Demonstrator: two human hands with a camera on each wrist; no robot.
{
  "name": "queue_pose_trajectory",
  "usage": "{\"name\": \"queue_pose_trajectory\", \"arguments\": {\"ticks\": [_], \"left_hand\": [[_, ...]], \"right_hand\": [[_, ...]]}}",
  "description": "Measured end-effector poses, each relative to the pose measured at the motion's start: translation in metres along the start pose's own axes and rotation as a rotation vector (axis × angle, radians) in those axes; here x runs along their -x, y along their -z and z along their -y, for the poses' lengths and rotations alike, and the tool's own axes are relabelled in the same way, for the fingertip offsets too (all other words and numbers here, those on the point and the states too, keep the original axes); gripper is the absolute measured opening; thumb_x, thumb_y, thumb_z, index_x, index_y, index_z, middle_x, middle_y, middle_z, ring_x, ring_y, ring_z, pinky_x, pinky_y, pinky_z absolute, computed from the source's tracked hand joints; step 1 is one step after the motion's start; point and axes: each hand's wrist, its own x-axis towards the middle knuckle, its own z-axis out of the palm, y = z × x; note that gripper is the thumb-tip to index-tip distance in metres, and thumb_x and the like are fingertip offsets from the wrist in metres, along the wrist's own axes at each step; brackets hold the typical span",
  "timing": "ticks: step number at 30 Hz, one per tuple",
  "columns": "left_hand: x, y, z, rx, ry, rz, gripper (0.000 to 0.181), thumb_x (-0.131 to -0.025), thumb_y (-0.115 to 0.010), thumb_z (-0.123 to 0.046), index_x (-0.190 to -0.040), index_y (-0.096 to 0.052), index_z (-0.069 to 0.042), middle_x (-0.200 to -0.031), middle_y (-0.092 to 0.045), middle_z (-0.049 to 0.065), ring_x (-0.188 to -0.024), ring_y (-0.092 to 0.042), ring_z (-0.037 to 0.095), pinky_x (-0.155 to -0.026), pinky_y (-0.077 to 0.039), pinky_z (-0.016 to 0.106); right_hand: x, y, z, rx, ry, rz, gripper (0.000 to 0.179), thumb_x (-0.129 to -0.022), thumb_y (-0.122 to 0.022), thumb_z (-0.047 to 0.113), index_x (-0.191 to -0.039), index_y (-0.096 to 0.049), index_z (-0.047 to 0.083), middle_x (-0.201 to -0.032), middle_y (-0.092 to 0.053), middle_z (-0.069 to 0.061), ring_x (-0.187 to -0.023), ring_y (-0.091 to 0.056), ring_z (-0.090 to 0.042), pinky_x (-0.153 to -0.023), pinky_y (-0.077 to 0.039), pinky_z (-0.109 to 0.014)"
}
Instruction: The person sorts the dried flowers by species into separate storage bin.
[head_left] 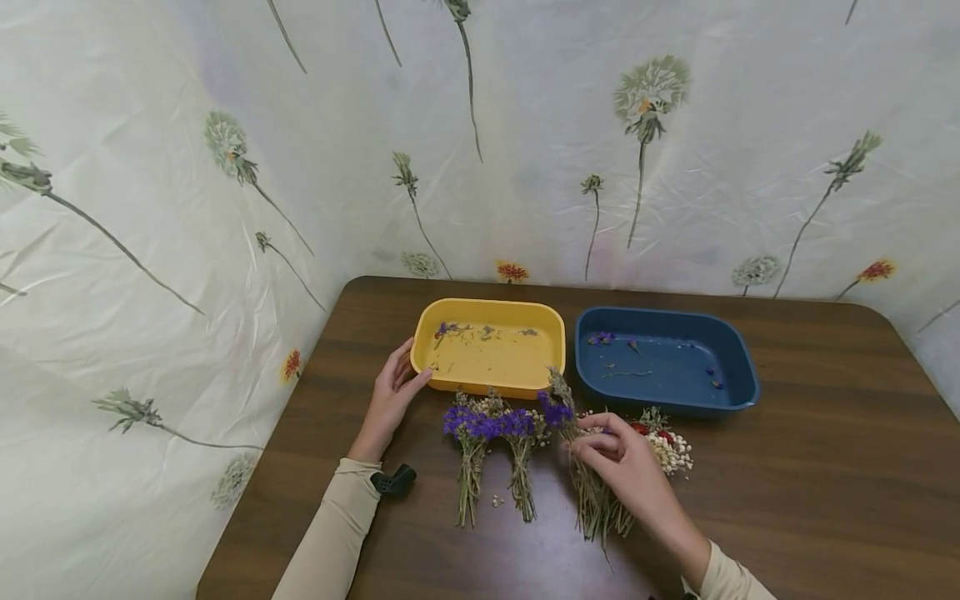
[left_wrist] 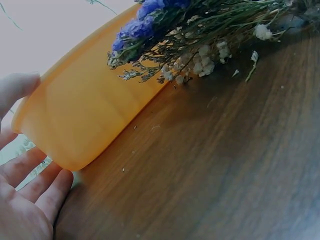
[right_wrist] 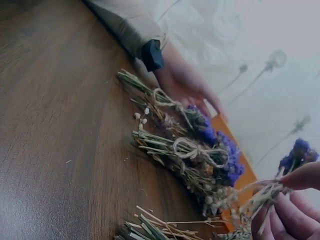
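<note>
My left hand (head_left: 390, 392) holds the left front corner of a yellow tray (head_left: 491, 390). In the left wrist view the thumb lies on the rim and the other fingers run along the outer wall. My right hand (head_left: 626, 458) pinches a small bunch of dried flowers (head_left: 557, 408), with purple blooms, by its stems. The right wrist view shows these stems (right_wrist: 267, 197) between thumb and fingers. Two twine-tied bouquets, a left one (head_left: 471, 450) and a right one (head_left: 521, 458), lie in front of the yellow tray. More stems (head_left: 592, 508) lie beneath the right hand, partly hidden.
A blue tray (head_left: 738, 392) stands right of the yellow one, with loose petals and a stem inside. White and red dried flowers (head_left: 671, 450) lie before it. Small white blooms (head_left: 497, 501) are scattered on the brown table (head_left: 825, 467). A flower-patterned curtain (head_left: 525, 167) hangs behind.
</note>
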Motion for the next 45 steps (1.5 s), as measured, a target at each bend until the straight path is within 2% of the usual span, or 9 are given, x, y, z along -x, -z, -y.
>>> {"name": "queue_pose_trajectory", "arguments": {"ticks": [5, 10, 16, 22, 25, 31, 39, 43, 45], "left_hand": [[0.0, 0.0, 0.001, 0.006, -0.01, 0.003, 0.068, -0.101, -0.069, -0.018, -0.16, -0.037, -0.014, -0.162, -0.043, 0.017, -0.15, -0.042, 0.035, -0.125, -0.031, 0.054], [-0.001, 0.0, 0.001, 0.007, -0.013, 0.001, 0.068, -0.101, -0.069, -0.019, -0.16, -0.037, -0.014, -0.162, -0.043, 0.018, -0.15, -0.041, 0.037, -0.124, -0.031, 0.055], [0.0, 0.0, 0.001, 0.011, -0.002, 0.0, 0.068, -0.1, -0.07, -0.019, -0.16, -0.037, -0.015, -0.162, -0.042, 0.017, -0.15, -0.041, 0.035, -0.125, -0.031, 0.054], [-0.001, 0.0, 0.002, 0.024, -0.016, 0.016, 0.069, -0.101, -0.069, -0.017, -0.161, -0.036, -0.012, -0.162, -0.042, 0.018, -0.15, -0.041, 0.036, -0.125, -0.031, 0.054], [-0.001, 0.0, 0.003, 0.027, -0.024, 0.022, 0.069, -0.101, -0.068, -0.016, -0.161, -0.035, -0.01, -0.162, -0.042, 0.019, -0.15, -0.041, 0.036, -0.124, -0.032, 0.054], [-0.01, 0.003, 0.029, -0.01, -0.062, 0.0, 0.066, -0.101, -0.069, -0.019, -0.16, -0.039, -0.02, -0.16, -0.047, 0.01, -0.148, -0.045, 0.03, -0.123, -0.034, 0.054], [-0.012, 0.003, 0.033, 0.008, -0.06, -0.015, 0.067, -0.101, -0.068, -0.014, -0.16, -0.038, -0.018, -0.159, -0.047, 0.014, -0.147, -0.045, 0.034, -0.123, -0.034, 0.055], [-0.013, 0.003, 0.033, -0.007, -0.062, -0.021, 0.066, -0.101, -0.069, -0.015, -0.16, -0.039, -0.019, -0.159, -0.047, 0.013, -0.147, -0.046, 0.033, -0.122, -0.035, 0.053], [-0.013, 0.003, 0.034, -0.013, -0.068, -0.023, 0.066, -0.101, -0.068, -0.016, -0.16, -0.039, -0.019, -0.159, -0.047, 0.013, -0.147, -0.046, 0.033, -0.123, -0.035, 0.053]], "right_hand": [[-0.001, 0.0, -0.003, -0.104, 0.07, 0.064, 0.022, -0.101, -0.067, 0.013, -0.114, -0.058, -0.003, -0.111, -0.078, -0.02, -0.099, -0.077, -0.011, -0.085, -0.057, -0.022], [-0.003, -0.002, -0.008, -0.132, 0.106, 0.119, 0.019, -0.103, -0.063, 0.013, -0.113, -0.067, -0.003, -0.117, -0.074, -0.027, -0.097, -0.078, -0.022, -0.087, -0.06, -0.024], [-0.003, -0.003, -0.007, -0.119, 0.03, 0.086, 0.024, -0.1, -0.07, 0.021, -0.113, -0.072, 0.001, -0.114, -0.075, -0.025, -0.096, -0.077, -0.025, -0.085, -0.06, -0.024], [-0.002, -0.002, -0.007, -0.177, -0.002, 0.075, 0.03, -0.098, -0.072, 0.021, -0.113, -0.064, -0.004, -0.116, -0.076, -0.022, -0.106, -0.077, -0.02, -0.088, -0.058, -0.022], [-0.003, -0.002, -0.007, -0.195, -0.037, 0.07, 0.033, -0.098, -0.073, 0.02, -0.116, -0.062, -0.005, -0.116, -0.076, -0.021, -0.101, -0.078, -0.02, -0.085, -0.06, -0.026], [-0.004, -0.001, -0.01, -0.255, -0.1, 0.065, 0.035, -0.1, -0.069, 0.017, -0.122, -0.062, -0.01, -0.116, -0.077, -0.02, -0.096, -0.078, -0.022, -0.08, -0.064, -0.031], [-0.003, 0.001, -0.005, -0.127, -0.136, -0.033, 0.035, -0.094, -0.077, 0.031, -0.112, -0.073, 0.001, -0.102, -0.081, -0.01, -0.084, -0.072, -0.015, -0.068, -0.062, -0.034], [-0.004, 0.002, -0.005, -0.016, -0.124, -0.032, 0.032, -0.09, -0.081, 0.035, -0.105, -0.077, 0.007, -0.101, -0.081, -0.009, -0.089, -0.073, -0.01, -0.076, -0.056, -0.027], [-0.005, 0.003, -0.006, 0.02, -0.123, -0.006, 0.029, -0.089, -0.082, 0.034, -0.102, -0.078, 0.008, -0.099, -0.081, -0.01, -0.083, -0.073, -0.011, -0.075, -0.056, -0.027]]}}
